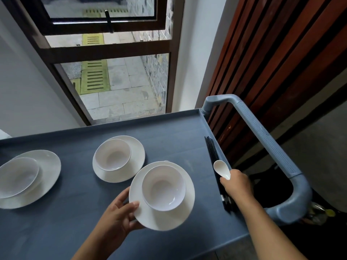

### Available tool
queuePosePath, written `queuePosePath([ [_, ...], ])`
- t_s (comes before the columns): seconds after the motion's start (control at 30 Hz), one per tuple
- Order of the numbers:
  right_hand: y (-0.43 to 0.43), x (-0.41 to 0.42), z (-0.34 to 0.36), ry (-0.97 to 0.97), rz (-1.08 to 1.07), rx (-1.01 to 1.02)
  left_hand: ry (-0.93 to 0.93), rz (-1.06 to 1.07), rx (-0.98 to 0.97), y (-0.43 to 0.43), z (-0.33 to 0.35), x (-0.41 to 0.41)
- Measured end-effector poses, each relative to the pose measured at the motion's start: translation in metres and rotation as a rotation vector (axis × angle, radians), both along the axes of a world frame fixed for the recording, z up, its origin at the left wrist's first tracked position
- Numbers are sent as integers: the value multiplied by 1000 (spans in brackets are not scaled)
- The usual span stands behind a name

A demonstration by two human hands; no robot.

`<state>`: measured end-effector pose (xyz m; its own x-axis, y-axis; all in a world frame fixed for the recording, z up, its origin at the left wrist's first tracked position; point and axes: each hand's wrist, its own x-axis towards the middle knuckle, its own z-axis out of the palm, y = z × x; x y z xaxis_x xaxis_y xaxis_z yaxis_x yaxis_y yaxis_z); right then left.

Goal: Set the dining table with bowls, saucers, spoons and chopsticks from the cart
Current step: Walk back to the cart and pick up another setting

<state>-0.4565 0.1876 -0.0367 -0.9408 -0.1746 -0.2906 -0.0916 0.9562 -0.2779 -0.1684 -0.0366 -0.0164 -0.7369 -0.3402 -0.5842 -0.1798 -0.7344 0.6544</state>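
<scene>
Nearest saucer (150,219) with a bowl (163,188) sitting loose in it is at the front of the cart (169,130) top; the left hand (118,216) pinches only its near rim, thumb on top. With a one-sided grip like that, the saucer could tilt and the bowl slide off, or its far rim could clip the middle saucer (138,149) just beside it. Right hand (237,184) is curled round a white spoon (222,169) right over the black chopsticks (211,147) at the cart's right edge. Grabbing sticks with that same hand could drop the spoon or scatter them.
</scene>
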Motion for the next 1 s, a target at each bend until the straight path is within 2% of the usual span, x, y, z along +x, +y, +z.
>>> queuePosePath([
  [0.37, 5, -2, 8, -13, 56, -11, 19, 24, 12, 4, -3, -2],
  [0.53, 5, 3, 23, -65, 34, -254, 28, 46, 19, 7, -6, -1],
  [0.67, -9, 11, 38, -140, 127, -414, 26, 96, 5, 11, -6, 3],
  [0.87, -48, 39, 44, -509, 271, -623, 18, 231, -44, 20, 0, 24],
  [1.0, -78, 69, 44, -818, 268, -866, 17, 358, -65, 28, 6, 52],
])
